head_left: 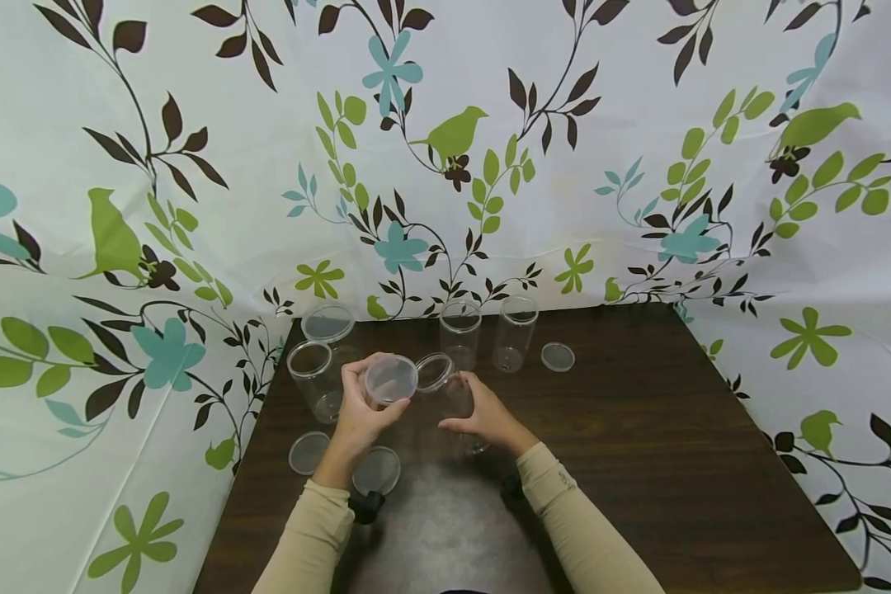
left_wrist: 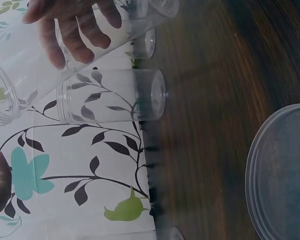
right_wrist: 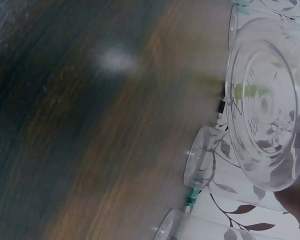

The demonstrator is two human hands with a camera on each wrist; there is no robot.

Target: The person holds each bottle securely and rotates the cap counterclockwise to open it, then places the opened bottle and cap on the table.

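Note:
My left hand pinches a round clear lid by its edge, tilted up toward the head camera. Just right of the lid, my right hand grips a clear plastic jar around its side. The jar leans with its uncovered mouth toward the lid, and the two rims are side by side in the head view. Through the jar wall, the right hand's fingers show in the left wrist view. The jar's round base faces the right wrist camera.
Two uncovered clear jars, one beside another, stand at the back. Another uncovered jar stands at the left, near a covered jar. Loose lids lie at the right and front left of the dark table.

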